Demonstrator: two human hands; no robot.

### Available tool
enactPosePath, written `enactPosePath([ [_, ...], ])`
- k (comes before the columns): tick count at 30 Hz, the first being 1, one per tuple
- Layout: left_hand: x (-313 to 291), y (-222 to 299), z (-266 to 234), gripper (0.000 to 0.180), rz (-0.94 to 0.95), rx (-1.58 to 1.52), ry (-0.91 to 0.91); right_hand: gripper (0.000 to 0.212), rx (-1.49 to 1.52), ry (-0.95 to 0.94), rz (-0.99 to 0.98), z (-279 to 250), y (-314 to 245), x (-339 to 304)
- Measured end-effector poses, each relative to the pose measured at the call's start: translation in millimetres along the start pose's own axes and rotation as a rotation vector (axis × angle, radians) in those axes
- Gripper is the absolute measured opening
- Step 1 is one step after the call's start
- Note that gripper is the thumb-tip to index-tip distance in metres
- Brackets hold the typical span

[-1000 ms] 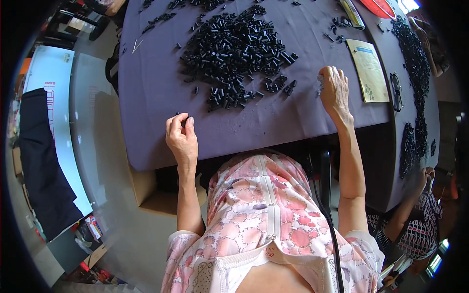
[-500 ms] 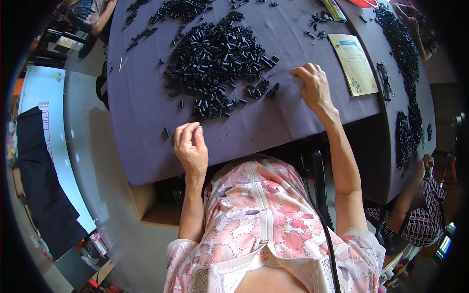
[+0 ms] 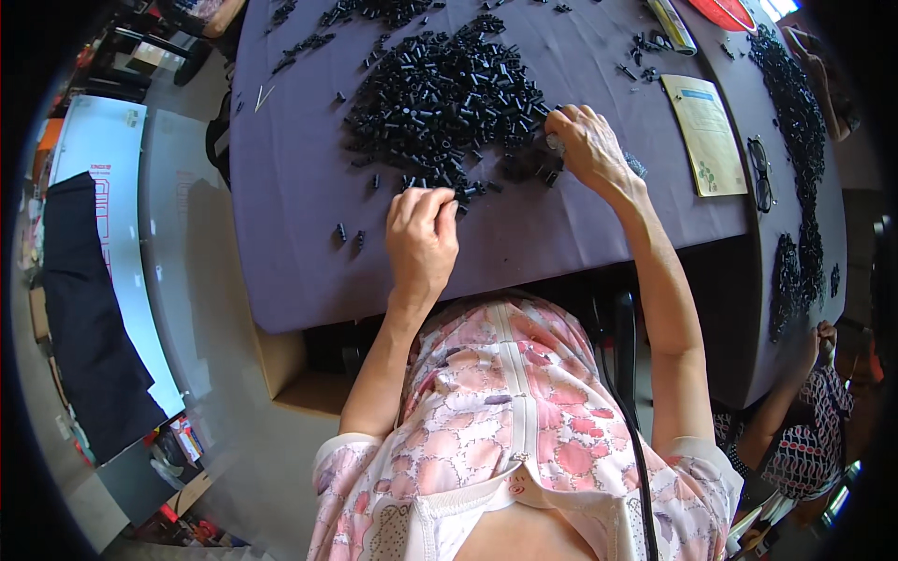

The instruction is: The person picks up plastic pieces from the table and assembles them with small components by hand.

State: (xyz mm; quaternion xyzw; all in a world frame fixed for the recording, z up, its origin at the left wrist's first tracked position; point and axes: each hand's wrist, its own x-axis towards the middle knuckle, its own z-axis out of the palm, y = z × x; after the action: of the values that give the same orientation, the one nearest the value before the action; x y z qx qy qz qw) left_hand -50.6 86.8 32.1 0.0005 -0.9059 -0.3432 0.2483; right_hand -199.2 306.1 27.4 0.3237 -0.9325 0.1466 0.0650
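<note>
Fingertips (image 3: 435, 201) amid black pegs (image 3: 440, 93), booklet (image 3: 708, 134) aside

Heap of small black cylindrical parts (image 3: 440, 93) spread loosely on purple tablecloth.

Curled fingers hide what the left hand (image 3: 421, 238) and right hand (image 3: 585, 145) pinch; the black parts (image 3: 440, 89) are too small to identify.

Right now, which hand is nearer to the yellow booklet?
Right. The right hand rests at the right edge of the pile of black parts, just left of the yellow booklet. The left hand sits lower, below the pile, much farther away.
</note>
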Motion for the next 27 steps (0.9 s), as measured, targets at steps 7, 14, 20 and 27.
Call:
enactPosePath([
  [7,3,0,13,0.011,0.041,0.083,-0.064,0.021,0.081,0.149,0.066,-4,-9,-26],
  [14,6,9,24,0.015,0.091,0.172,-0.089,0.035,0.521,0.276,0.177,-4,-37,-82],
  [20,16,15,43,0.024,0.15,0.229,-0.125,0.042,0.673,0.296,0.296,8,-57,-98],
  [27,15,18,44,0.018,0.156,0.193,-0.134,0.045,0.556,0.289,0.185,5,-59,-93],
])
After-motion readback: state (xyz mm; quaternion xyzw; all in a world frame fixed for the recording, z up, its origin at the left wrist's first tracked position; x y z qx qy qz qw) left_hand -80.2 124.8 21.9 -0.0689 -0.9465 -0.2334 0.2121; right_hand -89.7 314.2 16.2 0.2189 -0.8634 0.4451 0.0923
